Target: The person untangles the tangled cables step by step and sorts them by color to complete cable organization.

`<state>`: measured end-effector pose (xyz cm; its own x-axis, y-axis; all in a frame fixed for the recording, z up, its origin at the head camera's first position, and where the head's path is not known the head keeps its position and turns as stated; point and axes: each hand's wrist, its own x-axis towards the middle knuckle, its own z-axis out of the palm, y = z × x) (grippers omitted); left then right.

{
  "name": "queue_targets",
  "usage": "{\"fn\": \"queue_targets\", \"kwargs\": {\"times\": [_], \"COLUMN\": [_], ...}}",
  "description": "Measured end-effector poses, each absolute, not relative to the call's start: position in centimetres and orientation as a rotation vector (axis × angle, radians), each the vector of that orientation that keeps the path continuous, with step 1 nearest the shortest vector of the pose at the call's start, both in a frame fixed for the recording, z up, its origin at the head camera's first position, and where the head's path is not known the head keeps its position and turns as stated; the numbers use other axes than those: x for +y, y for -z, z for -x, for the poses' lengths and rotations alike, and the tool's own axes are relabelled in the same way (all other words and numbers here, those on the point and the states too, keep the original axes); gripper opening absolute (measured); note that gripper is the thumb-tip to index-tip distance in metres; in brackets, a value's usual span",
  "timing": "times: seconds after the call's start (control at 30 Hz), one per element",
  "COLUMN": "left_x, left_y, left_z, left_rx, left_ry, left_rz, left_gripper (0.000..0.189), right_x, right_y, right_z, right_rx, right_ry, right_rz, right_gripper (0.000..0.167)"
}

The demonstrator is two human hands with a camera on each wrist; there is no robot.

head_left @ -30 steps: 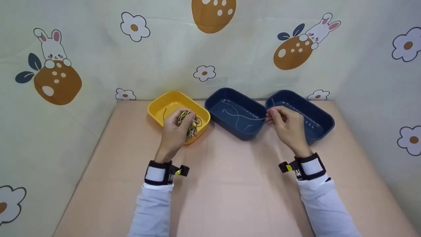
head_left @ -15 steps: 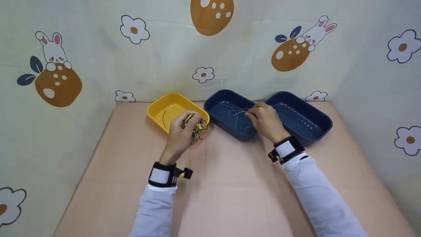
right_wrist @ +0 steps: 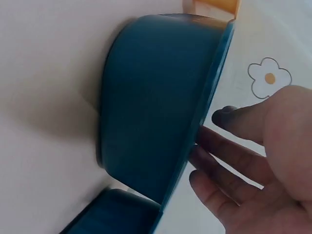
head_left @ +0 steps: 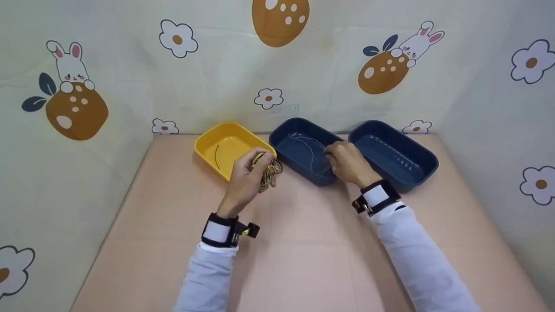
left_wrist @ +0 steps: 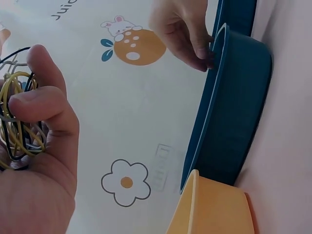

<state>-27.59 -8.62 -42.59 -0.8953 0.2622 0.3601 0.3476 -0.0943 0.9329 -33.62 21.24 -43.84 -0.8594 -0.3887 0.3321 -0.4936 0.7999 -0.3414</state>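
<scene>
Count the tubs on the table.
3: the yellow tub at left, the middle blue tub, and the right blue tub. Hands partly cover some rims; no others show.

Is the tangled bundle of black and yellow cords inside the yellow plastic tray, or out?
Out: the left hand holds the bundle; the left wrist view shows it apart from the tray.

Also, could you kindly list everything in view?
Yellow tray: 1, yellow, left of row
Blue trays: 2, dark blue, centre and right
String bundle: 1, yellow, black, grey, in left hand
Dark strand: 1, blackish, yellow tray
Pale strands: count unclear, whitish, in centre tray
Table: 1, pale pink, under trays
Patterned walls: 3, cream, around table
Wrist cameras: 2, black, on straps
Sleeves: 2, white, forearms
Left hand: 1, bare, near yellow tray
Right hand: 1, bare, at centre tray
</scene>
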Motion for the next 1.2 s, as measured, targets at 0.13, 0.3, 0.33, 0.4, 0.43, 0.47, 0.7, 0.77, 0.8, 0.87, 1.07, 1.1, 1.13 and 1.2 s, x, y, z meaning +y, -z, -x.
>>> {"fn": "queue_targets", "kwargs": {"times": [0.13,0.3,0.33,0.4,0.43,0.47,0.7,0.77,0.8,0.87,1.07,1.1,1.13,1.2], "left_x": [-7.9,-6.8,-6.6,-6.1,-5.9,-5.8,-4.9,-4.7,-4.7,-4.6,-4.6,-4.5,-4.5,-4.4], "left_y": [42.7,42.7,42.7,42.7,42.7,42.7,42.6,42.7,42.7,42.9,43.1,43.2,43.2,43.2], "left_z": [27.3,26.9,26.8,26.7,26.6,26.5,25.9,25.8,25.8,25.7,25.7,25.7,25.7,25.7], "left_rx": [-2.082,-2.094,-2.094,-2.09,-2.087,-2.086,-2.089,-2.092,-2.093,-2.107,-2.208,-2.229,-2.252,-2.301], "left_ry": [2.17,2.178,2.176,2.169,2.165,2.159,2.137,2.13,2.126,2.099,1.953,1.936,1.909,1.835], "left_rz": [0.717,0.73,0.737,0.757,0.77,0.782,0.884,0.927,0.951,0.989,1.097,1.115,1.124,1.139], "left_gripper": [0.028,0.028,0.027,0.027,0.027,0.027,0.018,0.017,0.017,0.018,0.026,0.026,0.026,0.024], "right_x": [21.2,20.7,20.5,20.1,19.9,19.7,18.4,18.1,18.0,17.8,17.7,17.7,17.7,17.8], "right_y": [43.0,41.7,41.4,40.9,40.7,40.5,40.4,40.5,40.6,40.7,40.6,40.6,40.5,40.4], "right_z": [32.1,29.5,28.9,27.7,27.1,26.6,24.3,24.0,24.0,23.9,23.7,23.7,23.7,23.6], "right_rx": [-2.627,-2.422,-2.384,-2.314,-2.287,-2.267,-2.286,-2.297,-2.297,-2.293,-2.216,-2.198,-2.191,-2.205], "right_ry": [-0.767,-0.945,-0.979,-1.057,-1.099,-1.139,-1.445,-1.546,-1.594,-1.673,-1.718,-1.707,-1.685,-1.612], "right_rz": [-0.697,-0.754,-0.77,-0.812,-0.83,-0.844,-0.815,-0.792,-0.786,-0.782,-0.811,-0.835,-0.859,-0.915], "right_gripper": [0.015,0.01,0.009,0.007,0.007,0.007,0.008,0.009,0.009,0.01,0.01,0.009,0.01,0.012]}}
